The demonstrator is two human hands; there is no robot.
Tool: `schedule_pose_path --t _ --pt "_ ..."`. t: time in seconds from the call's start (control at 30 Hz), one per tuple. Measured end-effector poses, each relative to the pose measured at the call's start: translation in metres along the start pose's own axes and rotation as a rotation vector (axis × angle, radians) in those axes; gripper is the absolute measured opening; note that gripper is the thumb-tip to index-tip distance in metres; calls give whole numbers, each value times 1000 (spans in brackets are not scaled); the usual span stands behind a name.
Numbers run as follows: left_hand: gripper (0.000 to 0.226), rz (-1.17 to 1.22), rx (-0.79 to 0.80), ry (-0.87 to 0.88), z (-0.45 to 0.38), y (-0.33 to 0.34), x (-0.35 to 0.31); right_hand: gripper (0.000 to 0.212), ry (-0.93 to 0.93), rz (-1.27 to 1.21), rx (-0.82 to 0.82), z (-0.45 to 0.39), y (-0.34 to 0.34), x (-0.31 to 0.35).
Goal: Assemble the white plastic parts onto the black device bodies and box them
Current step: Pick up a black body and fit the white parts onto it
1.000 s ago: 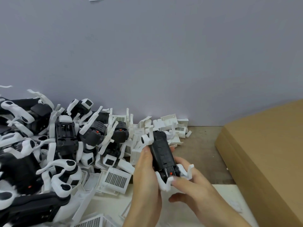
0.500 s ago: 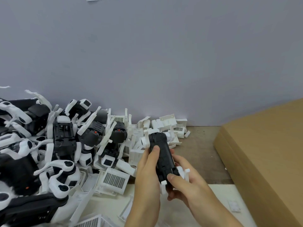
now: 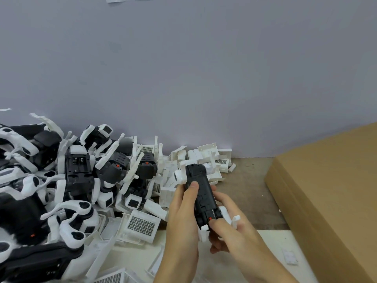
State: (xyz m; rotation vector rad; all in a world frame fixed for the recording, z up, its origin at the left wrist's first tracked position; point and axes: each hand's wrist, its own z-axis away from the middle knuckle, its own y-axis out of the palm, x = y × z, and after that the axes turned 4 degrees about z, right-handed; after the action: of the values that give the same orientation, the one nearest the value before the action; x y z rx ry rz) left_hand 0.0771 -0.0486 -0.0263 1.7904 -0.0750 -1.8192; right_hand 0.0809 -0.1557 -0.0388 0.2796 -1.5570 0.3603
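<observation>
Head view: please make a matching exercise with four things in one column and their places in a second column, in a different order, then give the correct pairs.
Things:
1. black device body
2. cardboard box
3. white grille part
4. pile of devices

Places:
A. at the right edge of the table
B. heaped on the left, against the wall
C. held in both hands
D. lying flat, left of the left hand

Pairs: 1-C, 2-A, 3-D, 4-B

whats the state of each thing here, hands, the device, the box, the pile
left hand: grips the black device body
right hand: grips the body, thumb by its orange switch
black device body: held off the table, white parts attached
cardboard box: closed
pile of parts: loose, jumbled
</observation>
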Motion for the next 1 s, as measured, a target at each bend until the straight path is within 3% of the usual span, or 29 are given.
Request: schedule_pose_path --t 0.17,0.5,0.83,1.0 --pt "20 -3 28 6 0 0 1 36 9 -126 -12 -4 2 -1" --pt "27 1 31 21 -1 -1 1 50 -13 -197 73 -6 -3 -8" --pt "19 -13 29 16 -2 -1 3 49 2 -112 47 -2 -1 -2" --pt "35 -16 30 -7 0 -1 -1 45 7 -59 11 1 1 3"
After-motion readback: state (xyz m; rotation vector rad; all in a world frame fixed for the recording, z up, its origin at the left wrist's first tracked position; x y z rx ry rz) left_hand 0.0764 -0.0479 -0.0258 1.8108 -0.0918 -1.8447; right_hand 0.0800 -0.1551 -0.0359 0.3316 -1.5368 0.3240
